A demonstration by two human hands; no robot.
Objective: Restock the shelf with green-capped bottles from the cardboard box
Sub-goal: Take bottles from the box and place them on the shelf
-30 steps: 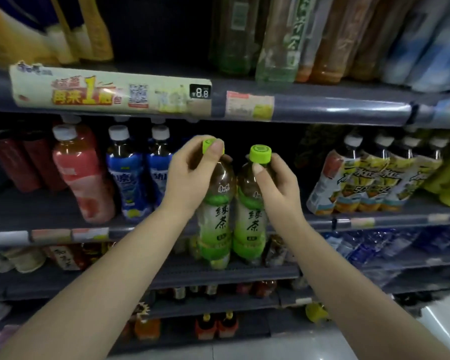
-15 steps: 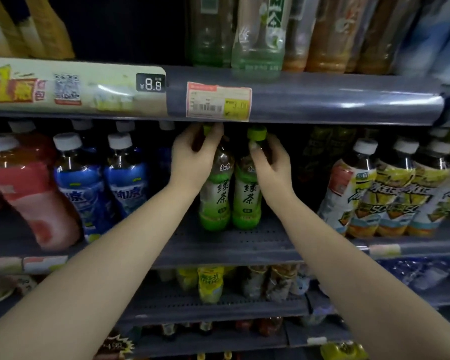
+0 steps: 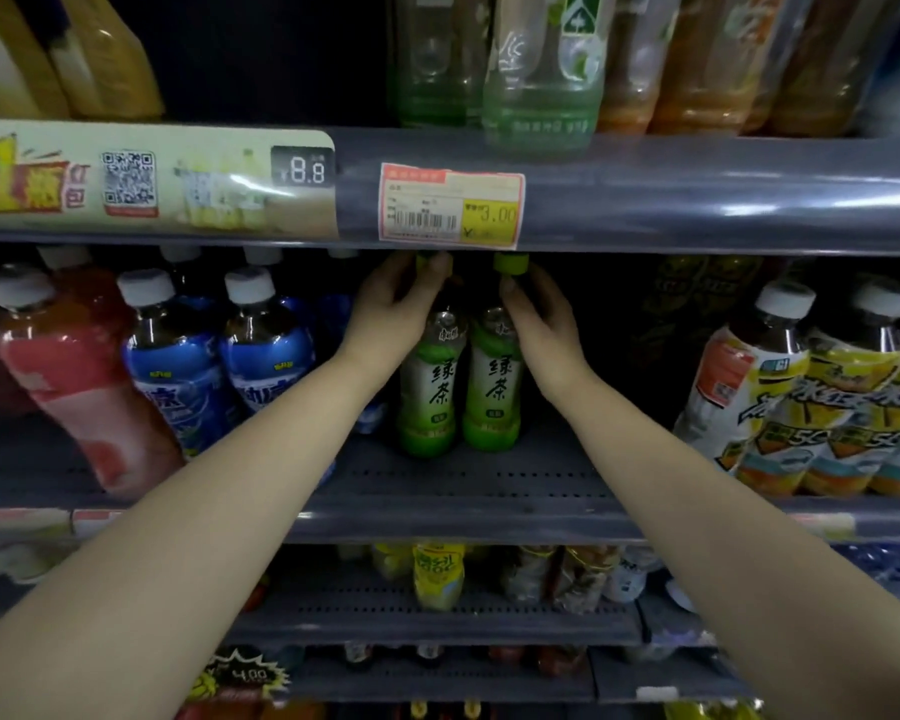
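- Two green-capped bottles stand upright, touching side by side, well back from the front edge of the middle shelf (image 3: 468, 491), between the blue-labelled bottles (image 3: 219, 366) and the yellow-labelled ones (image 3: 822, 407).
- The left hand (image 3: 393, 309) is closed round the neck of the left bottle (image 3: 430, 387), fingertips on its cap.
- The right hand (image 3: 541, 324) is closed round the neck of the right bottle (image 3: 494, 381), just under the cap.
- Each bottle hangs straight below its grip, long axis vertical, bases seemingly on the shelf.
- Judgement: releasing both comes next; the caps sit close under the shelf above (image 3: 645, 200).
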